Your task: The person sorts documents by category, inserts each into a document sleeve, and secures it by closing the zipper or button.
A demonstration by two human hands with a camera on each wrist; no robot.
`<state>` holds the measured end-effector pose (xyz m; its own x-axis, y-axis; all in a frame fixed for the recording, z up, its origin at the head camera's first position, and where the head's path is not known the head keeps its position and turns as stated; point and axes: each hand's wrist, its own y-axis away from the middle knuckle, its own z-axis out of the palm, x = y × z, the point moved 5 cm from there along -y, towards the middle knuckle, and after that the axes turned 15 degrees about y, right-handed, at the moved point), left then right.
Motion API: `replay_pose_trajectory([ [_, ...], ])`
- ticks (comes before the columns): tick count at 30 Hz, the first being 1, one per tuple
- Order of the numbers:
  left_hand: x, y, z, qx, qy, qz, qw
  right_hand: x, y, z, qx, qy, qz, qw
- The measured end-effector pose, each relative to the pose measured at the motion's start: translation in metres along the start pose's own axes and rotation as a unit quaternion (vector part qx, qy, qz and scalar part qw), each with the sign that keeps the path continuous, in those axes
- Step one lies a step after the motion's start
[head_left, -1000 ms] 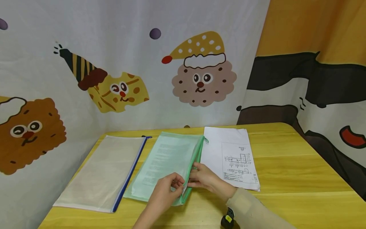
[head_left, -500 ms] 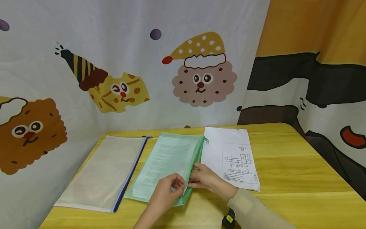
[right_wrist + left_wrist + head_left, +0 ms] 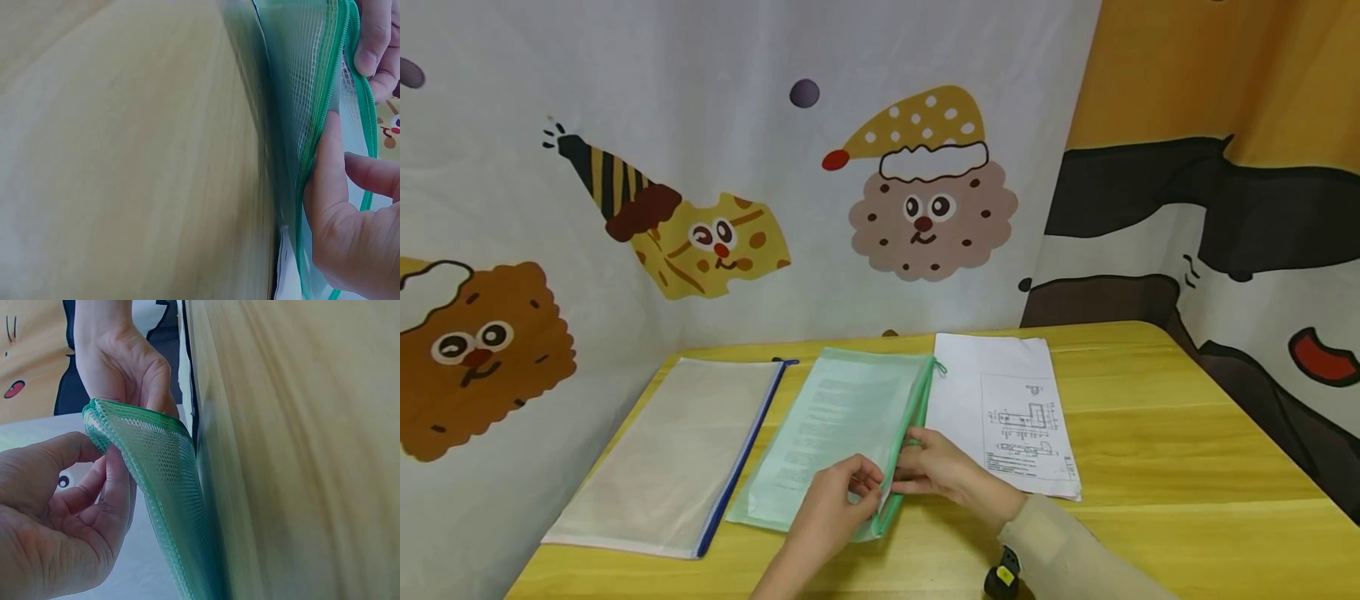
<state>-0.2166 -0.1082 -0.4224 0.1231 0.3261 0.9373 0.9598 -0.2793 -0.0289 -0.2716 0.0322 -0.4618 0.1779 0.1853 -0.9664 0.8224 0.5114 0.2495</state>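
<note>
A green mesh zipper pouch (image 3: 842,417) lies with its zipped side parted, and a printed sheet shows through its upper face. My left hand (image 3: 838,504) pinches the upper edge of the opening near the front corner. In the left wrist view, thumb and fingertips of the left hand (image 3: 69,506) meet at that green edge. My right hand (image 3: 940,467) reaches in from the right side. The right wrist view has the right hand's (image 3: 356,212) fingers between the two zipper edges, one straight finger along the lower edge, the thumb apart from it.
Left of the green pouch lies a whitish zipper pouch (image 3: 662,450) with a blue zipper. A stack of paper (image 3: 955,392) with a technical drawing lies to the right, partly under the green pouch's edge. All rest on a yellow wooden table (image 3: 1180,433) before a cartoon-printed curtain (image 3: 737,150).
</note>
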Motion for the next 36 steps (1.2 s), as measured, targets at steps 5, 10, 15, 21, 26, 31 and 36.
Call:
replay_pose_trajectory([
  [5, 0.000, 0.000, 0.000, -0.001, 0.000, -0.004, 1.0000, 0.002, 0.000, -0.002, -0.001, -0.007, 0.001, 1.000],
  [10, -0.001, 0.000, 0.000, -0.001, -0.001, -0.002, 1.0000, 0.003, 0.002, -0.004, 0.000, -0.011, 0.004, 1.000],
  [15, -0.001, 0.000, 0.001, 0.001, -0.005, 0.002, 1.0000, 0.003, 0.004, -0.005, 0.001, -0.011, 0.003, 1.000],
  [21, -0.002, 0.000, 0.000, 0.001, -0.007, 0.001, 1.0000, 0.003, 0.006, -0.007, 0.006, -0.008, 0.008, 1.000],
  [26, -0.002, 0.000, 0.000, 0.002, -0.009, 0.004, 1.0000, 0.003, 0.007, -0.011, 0.009, -0.006, 0.012, 1.000],
  [31, -0.002, 0.000, 0.000, 0.003, -0.011, 0.010, 0.9999, 0.004, 0.008, -0.014, 0.008, -0.004, 0.014, 1.000],
  [36, -0.002, 0.000, 0.000, 0.001, -0.009, 0.011, 0.9999, 0.005, 0.009, -0.017, 0.007, -0.007, 0.019, 1.000],
])
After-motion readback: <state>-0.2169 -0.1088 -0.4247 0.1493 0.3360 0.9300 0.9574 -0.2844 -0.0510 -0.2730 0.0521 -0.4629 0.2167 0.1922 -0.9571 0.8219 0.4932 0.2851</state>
